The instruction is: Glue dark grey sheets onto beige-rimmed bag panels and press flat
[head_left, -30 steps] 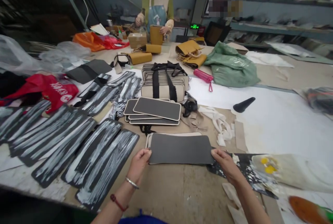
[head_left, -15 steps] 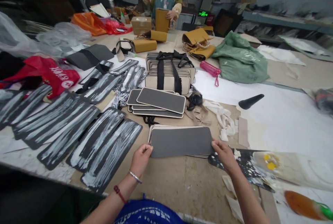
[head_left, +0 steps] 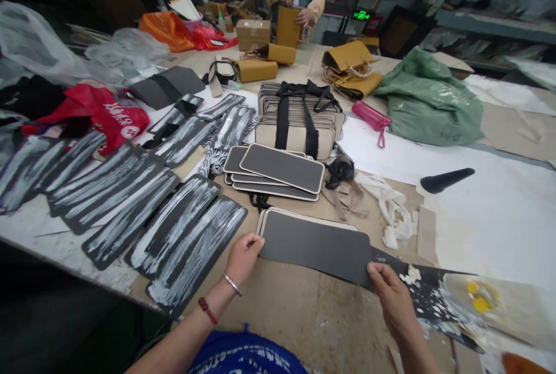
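A dark grey rectangular panel (head_left: 315, 246) with rounded corners is held flat between my two hands. My left hand (head_left: 245, 253) pinches its left end, and my right hand (head_left: 388, 287) grips its lower right corner. Under and behind it, pale-edged panels (head_left: 267, 217) show along the far rim. Just beyond lies a loose stack of grey panels with cream edges (head_left: 282, 171). To the left of my left hand, several dark panels streaked with white (head_left: 197, 252) lie side by side.
Bundled panels tied with black straps (head_left: 295, 125) stand behind the stack. A black tapered tool (head_left: 447, 180), a pink pouch (head_left: 370, 115) and a green bag (head_left: 430, 102) are to the right. A white-spattered dark board (head_left: 428, 293) lies near my right hand. A co-worker handles a mustard bag (head_left: 287, 26).
The panel in my hands has tilted, its right end now lower and nearer me. My view has shifted left, so the table's things sit further right. The co-worker's hand has moved to the bag's top.
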`<state>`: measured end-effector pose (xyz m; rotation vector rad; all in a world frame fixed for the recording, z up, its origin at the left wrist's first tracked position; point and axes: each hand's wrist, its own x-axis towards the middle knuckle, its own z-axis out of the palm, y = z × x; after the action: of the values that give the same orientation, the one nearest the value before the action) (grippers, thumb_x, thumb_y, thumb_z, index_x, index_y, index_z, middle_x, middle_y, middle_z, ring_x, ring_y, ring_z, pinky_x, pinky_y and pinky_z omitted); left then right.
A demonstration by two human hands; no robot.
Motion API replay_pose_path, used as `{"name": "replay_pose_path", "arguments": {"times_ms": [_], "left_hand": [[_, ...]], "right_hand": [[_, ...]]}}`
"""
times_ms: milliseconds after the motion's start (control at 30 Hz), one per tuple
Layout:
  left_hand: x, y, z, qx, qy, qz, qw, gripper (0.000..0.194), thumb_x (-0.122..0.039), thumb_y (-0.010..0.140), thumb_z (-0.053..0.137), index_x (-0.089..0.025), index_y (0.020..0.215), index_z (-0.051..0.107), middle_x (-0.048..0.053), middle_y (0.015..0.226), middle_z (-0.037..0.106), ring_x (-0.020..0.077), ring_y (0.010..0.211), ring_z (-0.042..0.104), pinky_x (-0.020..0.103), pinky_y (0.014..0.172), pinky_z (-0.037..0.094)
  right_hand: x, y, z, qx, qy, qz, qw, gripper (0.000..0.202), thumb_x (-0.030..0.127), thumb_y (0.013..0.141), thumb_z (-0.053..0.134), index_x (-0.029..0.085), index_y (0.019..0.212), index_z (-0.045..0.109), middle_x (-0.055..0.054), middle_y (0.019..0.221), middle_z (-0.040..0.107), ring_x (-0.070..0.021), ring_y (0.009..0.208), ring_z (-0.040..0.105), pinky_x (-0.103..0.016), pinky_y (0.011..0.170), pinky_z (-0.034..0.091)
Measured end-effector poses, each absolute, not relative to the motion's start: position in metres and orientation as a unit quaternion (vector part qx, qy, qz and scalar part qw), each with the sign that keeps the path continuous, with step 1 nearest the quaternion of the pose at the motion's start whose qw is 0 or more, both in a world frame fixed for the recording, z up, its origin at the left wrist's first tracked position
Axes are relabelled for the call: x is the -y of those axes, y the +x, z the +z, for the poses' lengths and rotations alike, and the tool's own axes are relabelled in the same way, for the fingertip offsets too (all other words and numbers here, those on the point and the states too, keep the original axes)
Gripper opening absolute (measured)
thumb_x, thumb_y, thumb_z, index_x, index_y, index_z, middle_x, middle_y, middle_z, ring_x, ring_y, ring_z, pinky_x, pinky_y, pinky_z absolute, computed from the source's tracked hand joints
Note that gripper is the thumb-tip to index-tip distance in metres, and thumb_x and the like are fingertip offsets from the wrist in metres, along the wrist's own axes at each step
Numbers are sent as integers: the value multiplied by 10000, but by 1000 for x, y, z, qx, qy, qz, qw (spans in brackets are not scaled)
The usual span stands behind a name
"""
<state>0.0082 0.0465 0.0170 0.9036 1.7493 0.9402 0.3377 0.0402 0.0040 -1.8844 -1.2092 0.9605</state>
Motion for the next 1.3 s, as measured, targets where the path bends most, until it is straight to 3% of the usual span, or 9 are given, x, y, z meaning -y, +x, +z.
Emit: {"name": "replay_pose_path", "arguments": {"times_ms": [167,533,833,1300], "left_hand": [[-55,10,4,-737,384,315,457,211,-372,616,457,-193,506,445,-47,483,422,111,515,409,227,530,323],[-59,9,-8,-763,406,274,422,193,-297,656,452,-191,495,442,-42,443,436,112,482,434,212,493,309],[-57,8,-13,-755,460,254,392,242,-407,643,418,-202,515,435,-30,469,455,129,491,446,228,490,331],[-59,8,-16,-743,360,310,472,245,-435,535,504,-191,541,504,-47,497,474,122,488,484,243,470,467]], "right_hand": [[-47,345,-3,465,-742,361,320,426,593,669,513,175,709,581,-1,644,586,-141,604,508,-242,553,406],[-68,344,-23,532,-788,242,194,426,600,644,402,211,703,564,-59,716,639,-231,688,577,-316,607,405],[-69,329,-27,566,-771,178,234,314,481,706,352,213,608,482,-57,640,571,-197,649,520,-308,632,383],[-71,323,-38,582,-769,118,237,186,326,727,366,231,569,339,-23,607,451,-166,631,428,-285,613,345]]}}
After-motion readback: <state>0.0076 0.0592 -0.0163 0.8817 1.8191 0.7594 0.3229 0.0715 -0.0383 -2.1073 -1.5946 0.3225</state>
